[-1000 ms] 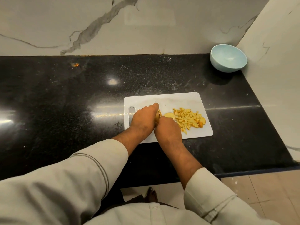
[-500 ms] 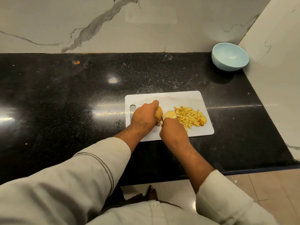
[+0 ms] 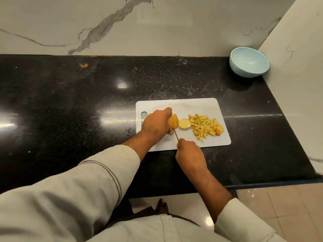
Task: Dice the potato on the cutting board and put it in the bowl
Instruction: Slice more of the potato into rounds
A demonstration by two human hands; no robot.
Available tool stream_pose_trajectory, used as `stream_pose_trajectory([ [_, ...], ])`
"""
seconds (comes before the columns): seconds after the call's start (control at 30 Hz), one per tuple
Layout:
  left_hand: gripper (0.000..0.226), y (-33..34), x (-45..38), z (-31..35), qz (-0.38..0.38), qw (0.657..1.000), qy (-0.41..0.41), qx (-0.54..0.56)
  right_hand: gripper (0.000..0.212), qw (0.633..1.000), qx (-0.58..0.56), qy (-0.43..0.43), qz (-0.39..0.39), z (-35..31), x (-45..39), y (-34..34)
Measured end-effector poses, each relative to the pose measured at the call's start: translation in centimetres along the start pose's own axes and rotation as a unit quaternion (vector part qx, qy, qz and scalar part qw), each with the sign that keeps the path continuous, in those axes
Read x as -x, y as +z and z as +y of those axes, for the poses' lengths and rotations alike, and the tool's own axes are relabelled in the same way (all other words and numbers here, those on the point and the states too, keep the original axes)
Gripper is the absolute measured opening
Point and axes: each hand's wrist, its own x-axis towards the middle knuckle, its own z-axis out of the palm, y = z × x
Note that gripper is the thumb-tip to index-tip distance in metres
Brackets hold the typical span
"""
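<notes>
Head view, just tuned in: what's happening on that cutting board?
A person is dicing a potato on the white cutting board. The left hand holds the remaining potato chunk; the right hand grips a knife. One cut slice lies beside a pile of diced pieces. The blue bowl is empty.

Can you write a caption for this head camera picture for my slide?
Left hand holds potato; right hand slices with knife.
</notes>
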Motion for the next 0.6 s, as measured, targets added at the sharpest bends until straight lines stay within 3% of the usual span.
stream_pose_trajectory([
  [0.17,0.053,0.4,0.8,-0.4,0.008,0.999,-0.003,0.045,0.009,1.000,-0.001,0.002,0.010,0.9,2.4,1.1],
  [0.33,0.072,0.7,1.2,-1.1,0.003,0.996,0.005,0.092,0.015,0.997,-0.026,0.014,0.069,1.8,3.2,0.3],
  [0.47,0.066,0.8,1.5,-1.3,0.020,0.995,-0.001,0.098,0.021,0.989,-0.040,-0.018,0.140,0.8,2.5,-0.4],
  [0.6,0.065,0.6,1.8,-0.8,0.034,0.993,-0.031,0.111,0.024,0.989,-0.038,-0.031,0.142,-0.9,1.0,-0.5],
])
